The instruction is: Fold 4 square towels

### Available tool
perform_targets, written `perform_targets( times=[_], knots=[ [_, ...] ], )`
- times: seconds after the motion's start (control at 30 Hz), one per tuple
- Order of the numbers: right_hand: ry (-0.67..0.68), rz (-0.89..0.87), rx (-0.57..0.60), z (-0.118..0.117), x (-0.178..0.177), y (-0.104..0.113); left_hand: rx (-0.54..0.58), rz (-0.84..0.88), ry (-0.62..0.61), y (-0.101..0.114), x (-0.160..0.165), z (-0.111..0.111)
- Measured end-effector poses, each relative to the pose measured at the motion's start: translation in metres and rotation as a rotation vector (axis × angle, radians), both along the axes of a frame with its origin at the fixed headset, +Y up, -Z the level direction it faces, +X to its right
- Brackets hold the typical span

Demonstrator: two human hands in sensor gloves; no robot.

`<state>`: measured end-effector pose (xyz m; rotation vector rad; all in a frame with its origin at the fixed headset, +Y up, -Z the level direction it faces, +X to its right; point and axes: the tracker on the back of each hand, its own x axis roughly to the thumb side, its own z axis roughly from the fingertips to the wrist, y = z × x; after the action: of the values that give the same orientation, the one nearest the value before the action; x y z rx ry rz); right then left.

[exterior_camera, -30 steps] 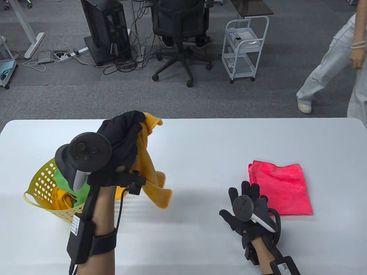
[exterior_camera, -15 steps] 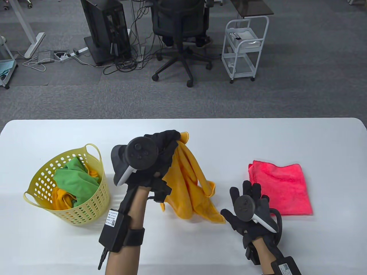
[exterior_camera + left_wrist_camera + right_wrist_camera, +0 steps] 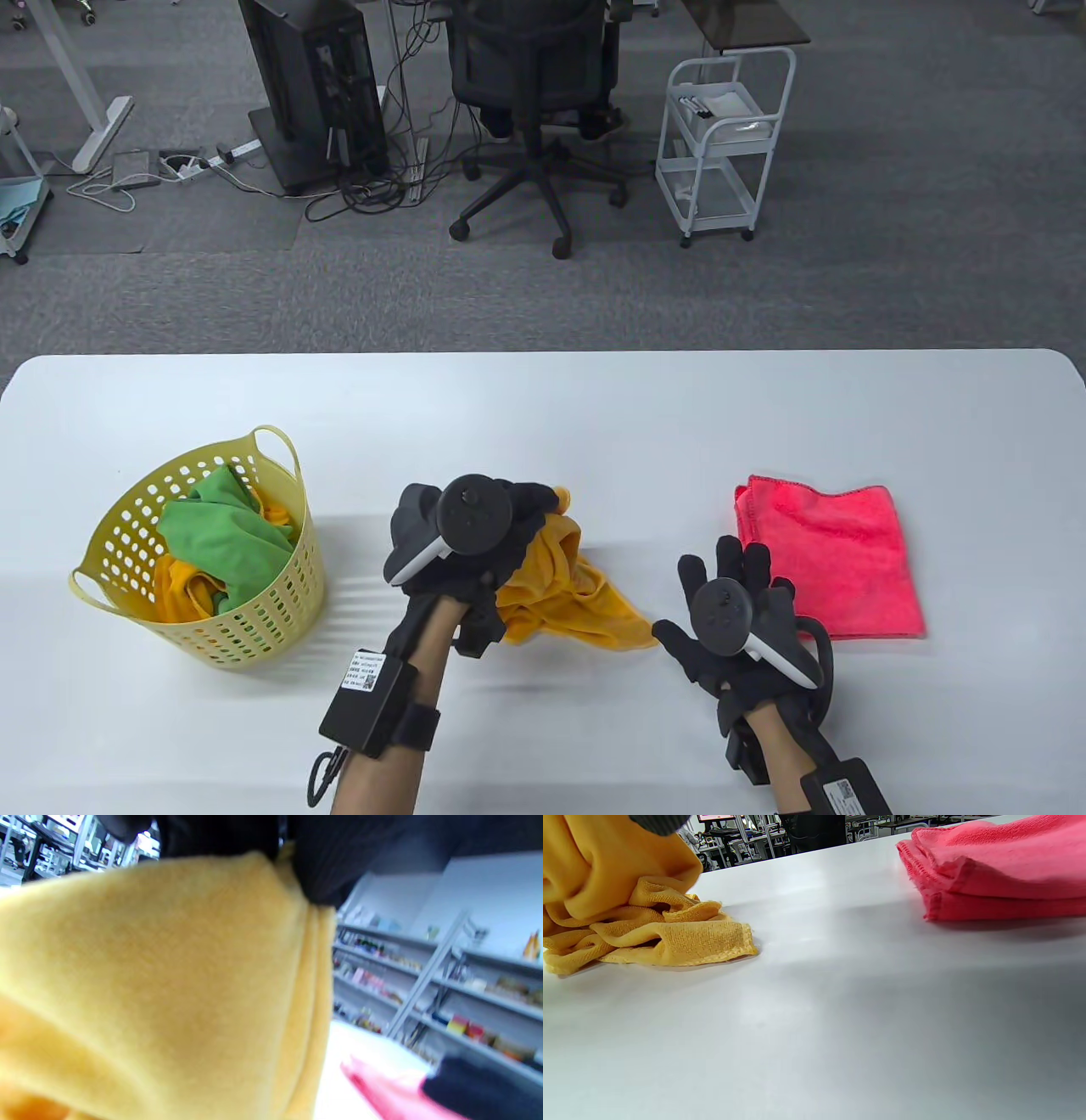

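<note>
My left hand (image 3: 517, 526) grips a crumpled orange towel (image 3: 577, 594) low over the middle of the white table (image 3: 594, 407); the towel's lower part lies bunched on the table. The towel fills the left wrist view (image 3: 148, 984) and shows at the left of the right wrist view (image 3: 649, 929). My right hand (image 3: 730, 586) rests open and empty on the table, fingers spread, between the orange towel and a folded red towel (image 3: 831, 556). The red towel also shows in the right wrist view (image 3: 997, 878).
A yellow perforated basket (image 3: 271, 611) stands at the table's left with a green towel (image 3: 225, 531) and another orange towel (image 3: 182, 586) inside. Beyond the far edge are an office chair (image 3: 534, 93) and a white cart (image 3: 721, 136).
My left hand has carried the orange towel from above the basket rightward and down to the table's middle, where the towel now bunches on the surface. My right hand has stayed in place.
</note>
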<state>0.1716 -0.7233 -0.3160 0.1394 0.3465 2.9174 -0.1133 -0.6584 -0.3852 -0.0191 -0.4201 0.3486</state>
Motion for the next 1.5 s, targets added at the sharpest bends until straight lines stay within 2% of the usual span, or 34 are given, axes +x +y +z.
perform_targets(
  times=[0.17, 0.3, 0.43, 0.6, 0.73, 0.97, 1.1, 1.23, 1.33, 1.5],
  knots=[
    [0.0, 0.005, -0.006, 0.0, -0.001, 0.0, -0.056, -0.205, -0.076, -0.038, 0.003, 0.009],
    [-0.002, 0.008, -0.01, 0.001, -0.001, -0.001, -0.11, -0.31, -0.129, -0.054, 0.004, 0.01],
    [-0.004, 0.008, -0.014, 0.001, -0.001, -0.001, -0.196, -0.287, -0.119, -0.047, -0.003, 0.013],
    [-0.005, 0.013, -0.019, 0.001, -0.001, -0.001, -0.172, -0.13, -0.086, -0.027, -0.016, 0.011],
    [-0.004, 0.012, -0.016, 0.001, -0.001, -0.001, -0.2, -0.051, -0.024, -0.024, -0.022, -0.003],
    [-0.012, 0.015, -0.026, 0.0, 0.0, -0.001, -0.385, -0.229, 0.001, -0.054, -0.003, -0.045],
    [-0.021, 0.009, -0.032, -0.001, 0.003, -0.002, -0.505, -0.221, -0.033, -0.069, 0.002, -0.06],
    [-0.03, -0.001, -0.03, -0.001, 0.005, -0.001, -0.579, -0.205, -0.053, -0.077, 0.0, -0.067],
    [-0.031, -0.002, -0.028, -0.002, 0.005, -0.001, -0.556, -0.198, -0.041, -0.076, -0.003, -0.068],
    [-0.033, -0.004, -0.028, -0.003, 0.005, -0.001, -0.449, -0.207, -0.002, -0.071, -0.007, -0.067]
  ],
)
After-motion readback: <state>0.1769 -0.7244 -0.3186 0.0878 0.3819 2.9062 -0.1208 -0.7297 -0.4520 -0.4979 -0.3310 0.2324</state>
